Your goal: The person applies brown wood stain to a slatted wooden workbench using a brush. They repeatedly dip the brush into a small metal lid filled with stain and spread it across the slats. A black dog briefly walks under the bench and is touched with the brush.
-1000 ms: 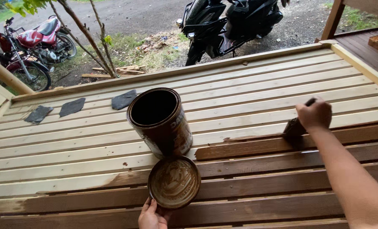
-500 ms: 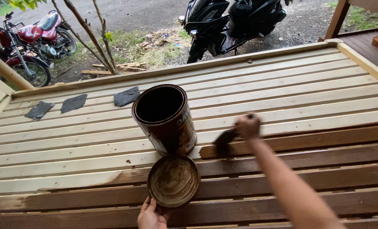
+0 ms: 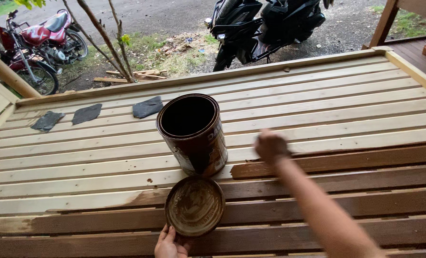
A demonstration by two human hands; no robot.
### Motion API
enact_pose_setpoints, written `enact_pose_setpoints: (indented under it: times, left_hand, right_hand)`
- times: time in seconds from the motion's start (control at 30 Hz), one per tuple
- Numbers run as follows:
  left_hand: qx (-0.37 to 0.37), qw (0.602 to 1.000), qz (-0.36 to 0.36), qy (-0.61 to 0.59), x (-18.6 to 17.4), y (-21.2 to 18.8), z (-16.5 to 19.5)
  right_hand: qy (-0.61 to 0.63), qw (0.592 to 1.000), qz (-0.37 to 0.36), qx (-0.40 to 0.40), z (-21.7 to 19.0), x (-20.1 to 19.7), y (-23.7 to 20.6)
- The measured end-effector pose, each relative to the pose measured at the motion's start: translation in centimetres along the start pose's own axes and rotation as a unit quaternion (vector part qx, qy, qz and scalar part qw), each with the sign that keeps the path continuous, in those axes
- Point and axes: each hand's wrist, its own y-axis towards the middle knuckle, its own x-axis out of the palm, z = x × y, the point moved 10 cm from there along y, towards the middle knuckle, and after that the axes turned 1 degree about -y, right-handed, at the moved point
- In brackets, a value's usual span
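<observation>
An open, stain-smeared round can (image 3: 194,138) stands on a slatted wooden platform (image 3: 318,105). Its round lid (image 3: 195,205) lies flat on the slats just in front of it. My left hand (image 3: 169,244) holds the lid's near rim at the bottom edge of the view. My right hand (image 3: 270,145) is a blurred fist just right of the can, pressed onto a slat where the dark brown stained wood (image 3: 366,162) ends. The dark applicator it grips is mostly hidden under the fist.
Three dark grey pieces (image 3: 147,107) (image 3: 86,113) (image 3: 47,121) lie on the pale far slats at the left. Beyond the platform edge stand a black scooter (image 3: 265,24), a red motorcycle (image 3: 36,43) and thin tree stems (image 3: 103,38). A wooden post (image 3: 382,24) rises at the far right.
My right hand has swept left along the slat from the right side to just beside the can. The left hand, lid and can have stayed put.
</observation>
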Motion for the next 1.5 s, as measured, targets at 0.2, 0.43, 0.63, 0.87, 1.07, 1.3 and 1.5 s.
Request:
enact_pose_setpoints:
  times: [0.2, 0.43, 0.63, 0.87, 1.07, 1.3, 1.5]
  left_hand:
    - [-0.012, 1.000, -0.001, 0.002, 0.0, 0.5, -0.3]
    - [0.001, 0.999, 0.001, -0.045, 1.2, -0.7, -0.3]
    - [0.027, 0.998, -0.006, -0.049, 2.2, -0.3, -0.4]
    - [0.026, 0.999, 0.024, 0.002, 1.1, 1.9, -2.0]
    - [0.034, 0.998, -0.028, 0.046, 2.8, 1.1, -4.4]
    - [0.017, 0.997, -0.070, 0.008, 8.4, -2.4, -8.5]
    - [0.012, 0.997, -0.056, 0.054, 9.5, -4.1, -10.6]
  right_hand:
    - [0.478, 0.859, 0.007, 0.185, 0.7, 1.8, 0.7]
    - [0.443, 0.868, 0.072, 0.214, 23.4, -1.8, -5.4]
    - [0.309, 0.904, 0.100, 0.279, 31.0, -5.3, -8.0]
    - [0.581, 0.806, 0.031, 0.108, 12.4, 0.1, 0.0]
    - [0.549, 0.805, -0.005, 0.226, 21.6, 2.2, -5.1]
    - [0.163, 0.943, -0.005, 0.289, 43.7, -6.4, -9.2]
    - [0.071, 0.978, -0.048, 0.190, 36.7, -4.9, -6.0]
